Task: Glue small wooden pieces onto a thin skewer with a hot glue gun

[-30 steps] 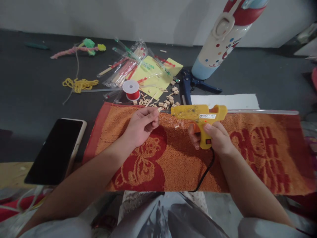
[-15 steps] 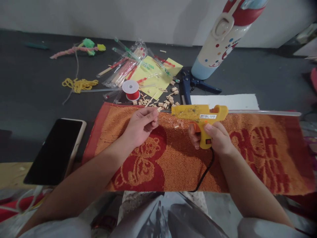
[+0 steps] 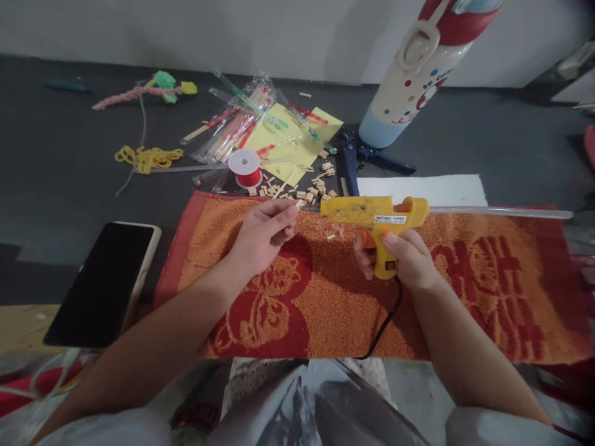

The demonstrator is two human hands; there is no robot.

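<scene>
The glue gun is yellow with dark specks and an orange trigger. The towel is orange with red ends and a red patch bearing orange line figures. The bottle is white, dotted red, blue and orange, with a pale blue base. The wood bits are tan.

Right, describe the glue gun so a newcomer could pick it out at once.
Find the orange towel spread on the dark table. Over it, the right hand grips the glue gun. It is the yellow, pistol-shaped tool with a clear stick jutting from its back, unlike the dark blue tool beyond.
</scene>
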